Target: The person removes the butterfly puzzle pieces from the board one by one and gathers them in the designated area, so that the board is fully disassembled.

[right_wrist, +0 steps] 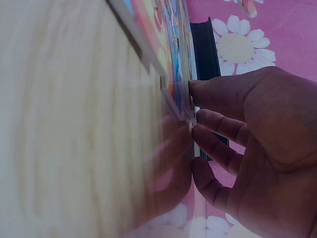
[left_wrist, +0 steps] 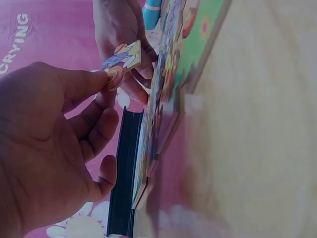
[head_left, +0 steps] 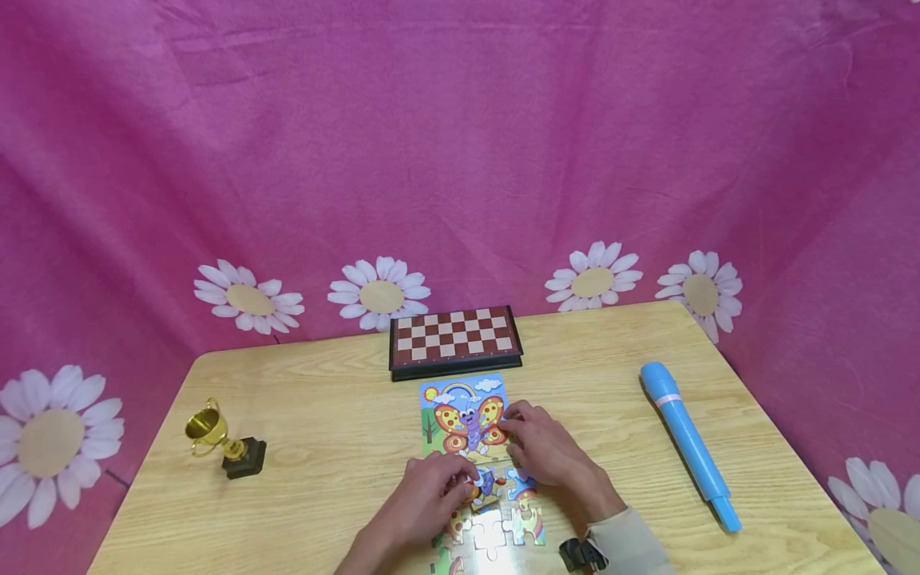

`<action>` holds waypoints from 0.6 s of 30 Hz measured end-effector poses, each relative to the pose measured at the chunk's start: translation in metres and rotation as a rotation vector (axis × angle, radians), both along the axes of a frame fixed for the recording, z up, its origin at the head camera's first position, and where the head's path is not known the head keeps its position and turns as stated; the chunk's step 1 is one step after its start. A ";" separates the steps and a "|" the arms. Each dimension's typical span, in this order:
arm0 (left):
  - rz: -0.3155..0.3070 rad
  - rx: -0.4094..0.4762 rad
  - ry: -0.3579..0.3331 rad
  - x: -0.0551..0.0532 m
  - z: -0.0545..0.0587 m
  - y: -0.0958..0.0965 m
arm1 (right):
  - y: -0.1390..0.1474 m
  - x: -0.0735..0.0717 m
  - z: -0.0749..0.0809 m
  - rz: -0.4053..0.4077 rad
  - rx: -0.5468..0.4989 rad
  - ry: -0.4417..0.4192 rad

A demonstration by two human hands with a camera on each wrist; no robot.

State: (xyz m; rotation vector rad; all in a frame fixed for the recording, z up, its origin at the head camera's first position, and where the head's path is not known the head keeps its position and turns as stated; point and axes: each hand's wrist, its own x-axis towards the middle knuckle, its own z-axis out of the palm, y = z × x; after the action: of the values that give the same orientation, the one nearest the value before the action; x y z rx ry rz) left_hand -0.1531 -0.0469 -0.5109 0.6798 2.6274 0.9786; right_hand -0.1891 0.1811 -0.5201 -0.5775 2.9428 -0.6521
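Observation:
My left hand [head_left: 429, 489] pinches a jigsaw piece [left_wrist: 130, 55] between thumb and fingers; printed on it is part of a purple figure. It is held tilted, above the partly joined jigsaw [head_left: 490, 533] near the front of the table. Just beyond lies a butterfly picture [head_left: 460, 395] with a sun, rainbow and clouds. My right hand [head_left: 549, 447] rests at the picture's right edge, its fingers loosely bent. In the right wrist view the thumb [right_wrist: 218, 94] touches that edge and the other fingertips are near the tabletop. Part of the jigsaw is hidden by my left hand.
A folded chessboard box [head_left: 456, 343] lies behind the picture. To the left stands a gold trophy cup [head_left: 216, 431] on a black base. A blue tube-shaped thing [head_left: 686, 439] lies on the right. Pink flowered cloth [head_left: 460, 160] hangs around the wooden table [head_left: 323, 423].

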 end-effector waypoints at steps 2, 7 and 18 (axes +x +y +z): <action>-0.018 -0.008 -0.012 0.002 0.000 0.000 | 0.001 0.000 0.000 0.003 -0.005 0.005; -0.061 -0.024 0.005 0.009 -0.003 -0.002 | 0.001 -0.001 0.000 0.003 -0.007 0.007; -0.204 -0.062 0.036 0.021 -0.005 -0.002 | 0.001 0.000 0.000 -0.015 -0.027 -0.026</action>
State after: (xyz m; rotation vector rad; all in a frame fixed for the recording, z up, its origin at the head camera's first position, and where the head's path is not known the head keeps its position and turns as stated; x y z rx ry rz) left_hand -0.1318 -0.0489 -0.5163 0.9358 2.5444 0.8307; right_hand -0.1894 0.1822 -0.5197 -0.5460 2.9211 -0.6960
